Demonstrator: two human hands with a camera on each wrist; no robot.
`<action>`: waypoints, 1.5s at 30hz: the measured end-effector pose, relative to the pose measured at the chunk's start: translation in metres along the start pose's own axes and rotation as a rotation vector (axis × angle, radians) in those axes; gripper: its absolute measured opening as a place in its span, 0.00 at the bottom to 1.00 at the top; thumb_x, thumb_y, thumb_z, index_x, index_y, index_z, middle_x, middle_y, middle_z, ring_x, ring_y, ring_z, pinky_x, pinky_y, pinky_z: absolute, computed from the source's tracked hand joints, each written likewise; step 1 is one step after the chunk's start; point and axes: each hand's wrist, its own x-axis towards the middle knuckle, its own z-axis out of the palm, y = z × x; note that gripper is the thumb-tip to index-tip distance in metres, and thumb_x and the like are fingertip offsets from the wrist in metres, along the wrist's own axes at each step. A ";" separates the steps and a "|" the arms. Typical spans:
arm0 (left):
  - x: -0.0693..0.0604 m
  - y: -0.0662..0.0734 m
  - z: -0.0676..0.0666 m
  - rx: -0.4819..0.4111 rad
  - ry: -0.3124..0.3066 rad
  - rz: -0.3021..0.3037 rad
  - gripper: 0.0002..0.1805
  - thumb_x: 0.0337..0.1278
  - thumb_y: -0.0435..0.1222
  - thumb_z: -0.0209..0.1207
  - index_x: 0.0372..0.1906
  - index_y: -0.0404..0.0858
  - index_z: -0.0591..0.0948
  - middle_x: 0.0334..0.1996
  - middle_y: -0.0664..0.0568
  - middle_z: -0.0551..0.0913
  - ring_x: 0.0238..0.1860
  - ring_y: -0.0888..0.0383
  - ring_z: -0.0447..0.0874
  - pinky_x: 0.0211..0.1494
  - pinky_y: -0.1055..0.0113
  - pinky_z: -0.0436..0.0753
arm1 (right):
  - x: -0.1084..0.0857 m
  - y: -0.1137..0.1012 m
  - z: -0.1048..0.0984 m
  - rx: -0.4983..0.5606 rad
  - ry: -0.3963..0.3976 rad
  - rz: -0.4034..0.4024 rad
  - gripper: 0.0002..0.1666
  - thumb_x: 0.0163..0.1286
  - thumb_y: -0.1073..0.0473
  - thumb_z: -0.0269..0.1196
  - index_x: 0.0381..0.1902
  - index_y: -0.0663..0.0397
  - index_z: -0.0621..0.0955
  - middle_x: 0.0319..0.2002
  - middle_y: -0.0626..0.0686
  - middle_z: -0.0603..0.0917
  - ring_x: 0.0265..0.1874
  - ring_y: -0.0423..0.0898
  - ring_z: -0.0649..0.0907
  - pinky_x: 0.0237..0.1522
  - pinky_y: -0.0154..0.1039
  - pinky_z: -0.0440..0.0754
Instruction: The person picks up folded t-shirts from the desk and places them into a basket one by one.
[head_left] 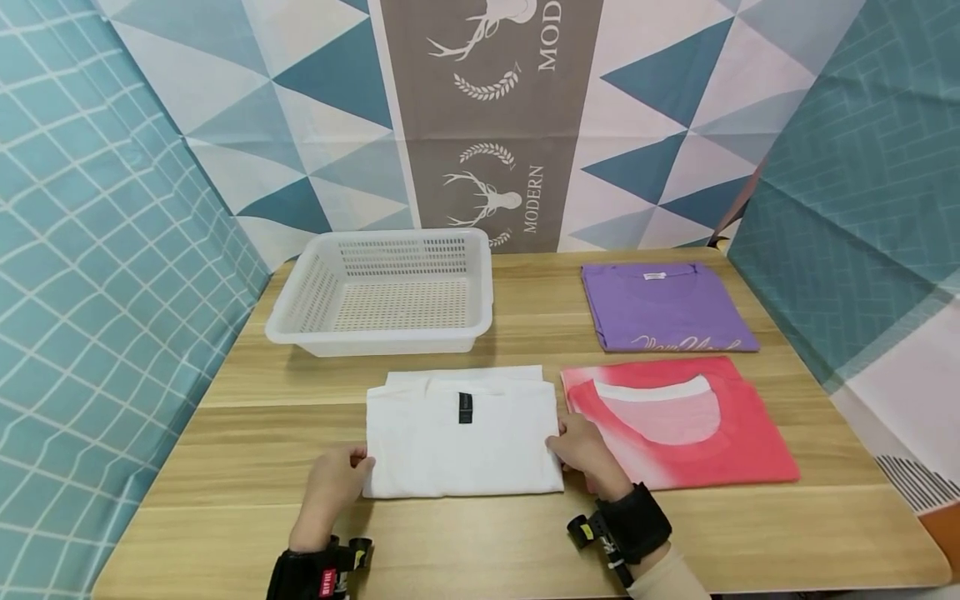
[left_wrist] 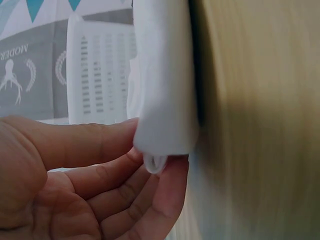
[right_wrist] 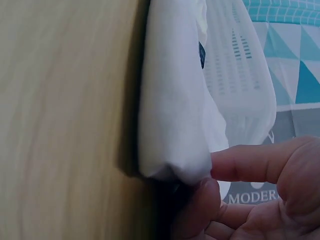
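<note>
A folded white T-shirt [head_left: 457,450] with a black neck label [head_left: 466,408] lies on the table in the head view. My left hand [head_left: 333,483] pinches its left edge, thumb on top and fingers curled below; the left wrist view shows this shirt edge [left_wrist: 167,100] between them. At the opposite edge my right hand [head_left: 587,450] pinches the shirt, the thumb against the upper face of the fold [right_wrist: 175,110] in the right wrist view. Parts of the right fingers are in dark shadow there. The right hand is also close beside a folded red-and-white T-shirt [head_left: 750,442].
A white perforated plastic basket [head_left: 382,340] stands behind the white shirt, with nothing in it. Behind the red shirt lies a folded purple T-shirt [head_left: 660,304]. All rest on a wooden table [head_left: 247,450], enclosed by patterned cloth [head_left: 330,108] at the back and sides.
</note>
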 end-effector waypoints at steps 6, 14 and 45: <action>-0.002 0.008 0.009 -0.034 0.001 0.040 0.08 0.58 0.29 0.57 0.24 0.34 0.76 0.20 0.51 0.73 0.24 0.58 0.67 0.28 0.69 0.65 | -0.005 0.006 -0.013 0.019 -0.005 0.011 0.14 0.60 0.66 0.57 0.16 0.56 0.69 0.13 0.47 0.68 0.11 0.41 0.70 0.17 0.30 0.66; 0.001 0.009 0.009 -0.053 -0.049 0.015 0.07 0.60 0.31 0.57 0.29 0.31 0.79 0.23 0.49 0.76 0.25 0.58 0.70 0.27 0.69 0.67 | -0.005 0.008 -0.017 -0.055 0.011 -0.037 0.18 0.63 0.62 0.59 0.15 0.55 0.67 0.13 0.47 0.68 0.10 0.41 0.72 0.17 0.30 0.65; 0.072 0.020 0.003 -0.120 -0.101 -0.040 0.22 0.56 0.39 0.61 0.15 0.42 0.62 0.14 0.57 0.61 0.18 0.62 0.60 0.23 0.72 0.61 | 0.033 -0.027 -0.017 -0.010 0.068 -0.036 0.17 0.49 0.68 0.56 0.39 0.74 0.73 0.33 0.58 0.70 0.32 0.50 0.68 0.33 0.36 0.68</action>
